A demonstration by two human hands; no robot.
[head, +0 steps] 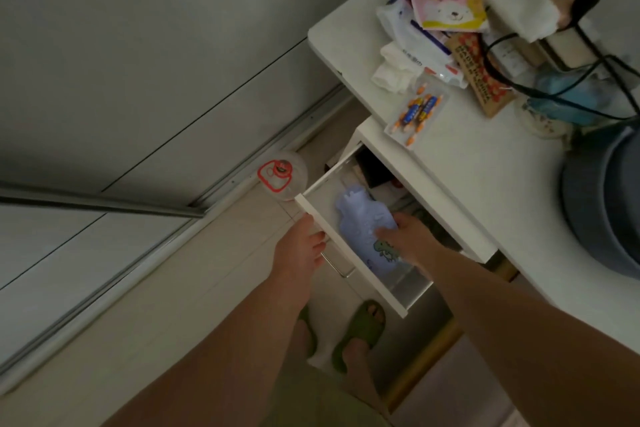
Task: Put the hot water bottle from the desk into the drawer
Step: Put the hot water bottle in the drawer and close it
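A lilac hot water bottle (360, 218) with a green dinosaur print lies inside the pulled-out white drawer (349, 263) under the desk. My right hand (405, 236) rests on the bottle's near right side, fingers curled over its edge. My left hand (299, 246) grips the drawer's front panel by its top edge, beside the metal handle (334, 267). The far end of the drawer holds dark objects partly hidden under the desk top.
The white desk (478, 163) carries a pack of batteries (417, 111), tissues, baby-themed packets (450, 7), black cables and a grey round container (602, 208). A clear lidded tub with a red clip (280, 177) sits on the floor. My feet in green slippers (363, 329) stand below the drawer.
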